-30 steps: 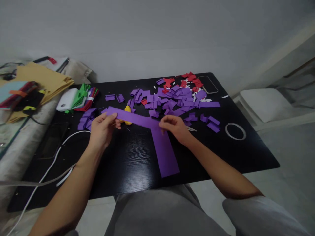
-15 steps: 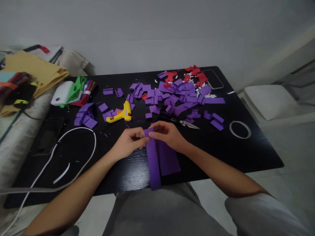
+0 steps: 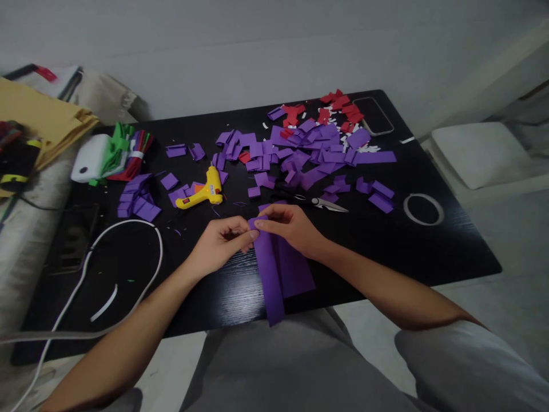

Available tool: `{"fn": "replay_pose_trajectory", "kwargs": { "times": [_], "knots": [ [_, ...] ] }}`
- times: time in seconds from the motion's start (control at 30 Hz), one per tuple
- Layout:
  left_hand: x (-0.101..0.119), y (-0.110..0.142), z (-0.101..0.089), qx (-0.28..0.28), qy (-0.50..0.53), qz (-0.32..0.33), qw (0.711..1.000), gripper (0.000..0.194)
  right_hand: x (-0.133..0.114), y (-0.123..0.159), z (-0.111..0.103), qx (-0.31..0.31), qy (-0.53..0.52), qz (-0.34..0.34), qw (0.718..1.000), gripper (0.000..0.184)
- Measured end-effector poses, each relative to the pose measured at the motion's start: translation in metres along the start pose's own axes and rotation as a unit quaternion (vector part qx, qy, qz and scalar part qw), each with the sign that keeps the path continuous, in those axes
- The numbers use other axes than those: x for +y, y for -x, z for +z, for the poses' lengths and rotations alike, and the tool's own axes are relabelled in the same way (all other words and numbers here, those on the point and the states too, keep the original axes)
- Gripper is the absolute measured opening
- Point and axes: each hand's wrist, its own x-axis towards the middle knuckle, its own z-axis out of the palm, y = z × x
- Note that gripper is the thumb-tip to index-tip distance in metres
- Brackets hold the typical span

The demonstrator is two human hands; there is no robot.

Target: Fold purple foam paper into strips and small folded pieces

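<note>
A long purple paper strip (image 3: pixel 270 274) runs from my fingers down toward the table's front edge, its top end folded over. My left hand (image 3: pixel 223 243) pinches the strip's upper left edge between thumb and fingers. From the other side my right hand (image 3: pixel 295 229) grips the same folded end, its thumb pressing on the face. Under and to the right of the strip lies a wider purple sheet (image 3: pixel 297 269), partly covered by my right hand. Just beyond the hands are scissors (image 3: pixel 328 203) and a yellow glue gun (image 3: pixel 201 190) on its side.
Many purple paper pieces (image 3: pixel 330 154) and red scraps (image 3: pixel 341 103) cover the back of the black table (image 3: pixel 386 257). A white cable (image 3: pixel 158 252) loops at left near a dark phone (image 3: pixel 72 240). A tape ring (image 3: pixel 424 209) lies at right.
The camera view has shifted slightly, so the table sits higher in the picture. Both hands keep their pinch on the strip's folded end; its lower end has swung slightly right.
</note>
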Motion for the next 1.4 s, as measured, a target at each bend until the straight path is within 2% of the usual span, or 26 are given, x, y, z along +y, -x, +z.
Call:
{"fn": "replay_pose_trajectory", "kwargs": {
  "times": [0.2, 0.43, 0.73, 0.8, 0.9, 1.0, 1.17, 1.4],
  "knots": [
    [-0.001, 0.000, 0.001, 0.004, -0.002, 0.003, 1.000, 0.028, -0.002, 0.000, 0.000, -0.005, 0.012, -0.003, 1.000, 0.017],
    [0.003, 0.001, 0.002, 0.008, -0.034, 0.016, 0.999, 0.035, -0.003, 0.001, 0.001, -0.004, 0.013, 0.004, 1.000, 0.014],
    [0.001, 0.003, 0.004, 0.017, -0.037, 0.044, 0.998, 0.028, -0.003, 0.002, 0.002, -0.015, 0.000, 0.012, 1.000, 0.018],
    [0.000, 0.003, 0.003, 0.030, -0.035, 0.062, 0.997, 0.023, -0.005, 0.002, 0.002, -0.019, -0.014, 0.019, 1.000, 0.016],
    [-0.001, 0.002, -0.001, 0.086, -0.026, 0.107, 0.990, 0.012, -0.006, 0.002, 0.001, -0.017, -0.030, 0.028, 0.999, 0.014],
    [-0.003, 0.000, -0.005, 0.121, -0.040, 0.156, 0.979, 0.018, -0.006, 0.001, 0.001, -0.013, -0.031, 0.028, 0.999, 0.014],
    [-0.004, 0.000, -0.008, 0.103, -0.122, 0.207, 0.965, 0.024, -0.006, 0.001, 0.001, -0.025, -0.039, 0.028, 0.999, 0.014],
    [-0.006, 0.000, -0.009, 0.104, -0.146, 0.213, 0.960, 0.021, -0.007, 0.003, 0.002, -0.029, -0.039, 0.042, 0.998, 0.014]
  ]
}}
